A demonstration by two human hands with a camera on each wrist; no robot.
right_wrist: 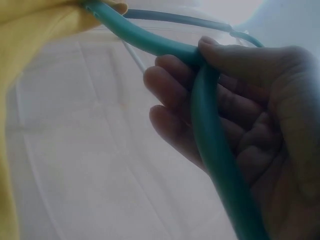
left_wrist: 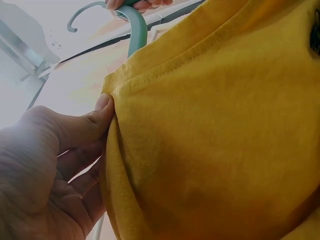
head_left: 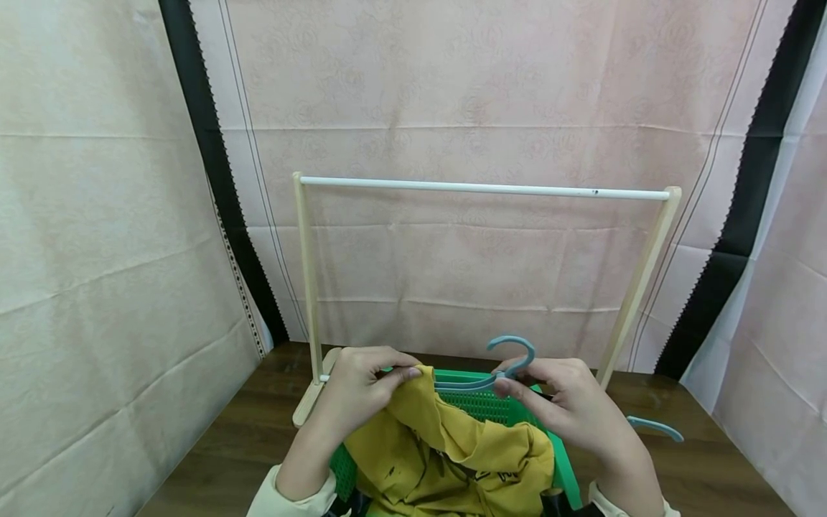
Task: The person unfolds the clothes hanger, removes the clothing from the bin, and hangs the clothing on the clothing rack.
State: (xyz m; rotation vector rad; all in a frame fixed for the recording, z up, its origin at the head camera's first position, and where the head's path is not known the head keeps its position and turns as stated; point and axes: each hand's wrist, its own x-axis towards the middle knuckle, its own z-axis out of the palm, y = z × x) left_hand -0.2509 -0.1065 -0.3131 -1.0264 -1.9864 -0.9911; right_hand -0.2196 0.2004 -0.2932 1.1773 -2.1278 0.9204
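Observation:
In the head view my left hand (head_left: 362,395) pinches the neckline edge of a yellow shirt (head_left: 446,467), which hangs bunched over a green basket (head_left: 568,474). The left wrist view shows thumb and fingers on the shirt's (left_wrist: 215,130) collar corner. My right hand (head_left: 575,402) grips a blue hanger (head_left: 518,359) just below its hook, the hook pointing up. One arm of the hanger (right_wrist: 150,42) reaches toward the shirt, and its end is hidden at the neckline in the right wrist view. The hanger's other arm runs across my right palm (right_wrist: 255,130).
Behind the basket stands a rack with a white horizontal bar (head_left: 478,188) and pale side posts (head_left: 636,294). Another blue hanger (head_left: 655,429) lies on the brown wooden table (head_left: 213,459), right of my right wrist. Pale cloth (head_left: 452,86) hangs around the table.

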